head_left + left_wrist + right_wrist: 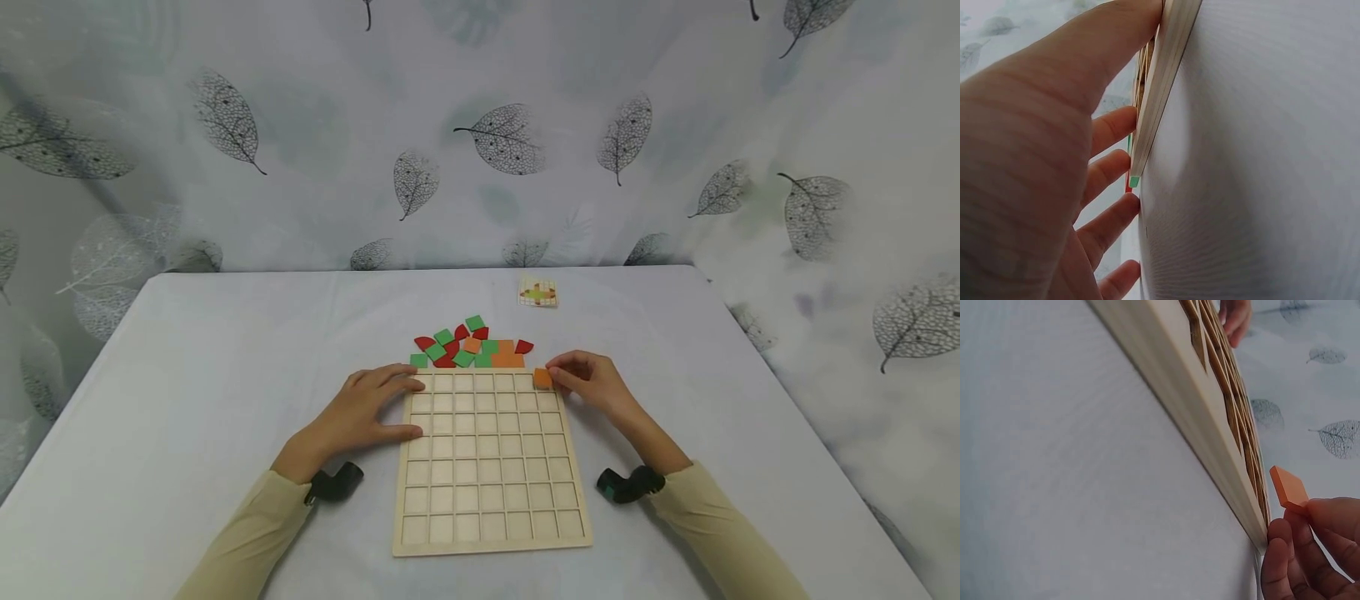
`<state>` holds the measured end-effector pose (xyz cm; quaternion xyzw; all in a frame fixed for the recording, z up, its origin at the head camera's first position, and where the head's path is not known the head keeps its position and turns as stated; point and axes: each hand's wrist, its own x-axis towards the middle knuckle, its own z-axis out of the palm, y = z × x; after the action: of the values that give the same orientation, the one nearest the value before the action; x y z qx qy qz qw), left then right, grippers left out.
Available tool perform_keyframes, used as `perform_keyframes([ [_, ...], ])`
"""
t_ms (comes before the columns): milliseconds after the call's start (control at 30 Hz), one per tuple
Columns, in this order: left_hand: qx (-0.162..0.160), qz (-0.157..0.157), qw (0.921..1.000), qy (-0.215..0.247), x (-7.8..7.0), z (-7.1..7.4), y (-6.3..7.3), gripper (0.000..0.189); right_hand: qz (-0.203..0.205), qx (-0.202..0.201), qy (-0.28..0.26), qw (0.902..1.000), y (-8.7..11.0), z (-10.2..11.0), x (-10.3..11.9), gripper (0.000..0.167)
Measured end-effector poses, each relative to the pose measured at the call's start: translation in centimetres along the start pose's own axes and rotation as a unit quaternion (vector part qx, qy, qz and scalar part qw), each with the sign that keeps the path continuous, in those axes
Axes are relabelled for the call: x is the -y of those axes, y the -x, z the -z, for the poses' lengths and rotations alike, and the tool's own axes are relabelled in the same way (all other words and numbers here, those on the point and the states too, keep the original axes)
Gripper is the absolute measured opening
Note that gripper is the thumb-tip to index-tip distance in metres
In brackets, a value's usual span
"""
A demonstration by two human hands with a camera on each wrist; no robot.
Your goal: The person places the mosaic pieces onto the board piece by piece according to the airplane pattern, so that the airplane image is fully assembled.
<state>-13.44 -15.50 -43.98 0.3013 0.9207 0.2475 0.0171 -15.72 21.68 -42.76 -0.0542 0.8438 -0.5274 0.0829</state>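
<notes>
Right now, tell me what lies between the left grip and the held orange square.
In the head view, bare far cells of the wooden board lie between the left grip and that orange square.

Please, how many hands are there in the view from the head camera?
2. The left hand touches the left edge of the board; the right hand pinches an orange square at its far right corner.
</notes>
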Motion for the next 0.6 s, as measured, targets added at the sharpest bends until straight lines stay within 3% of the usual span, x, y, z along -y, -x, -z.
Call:
perform_keyframes([
  [600, 0.005, 0.006, 1.0000, 0.004, -0.2, 0.1, -0.1, 0.061, -0.012, 0.014, 0.002, 0.9998, 1.4, 0.4, -0.2, 0.025],
])
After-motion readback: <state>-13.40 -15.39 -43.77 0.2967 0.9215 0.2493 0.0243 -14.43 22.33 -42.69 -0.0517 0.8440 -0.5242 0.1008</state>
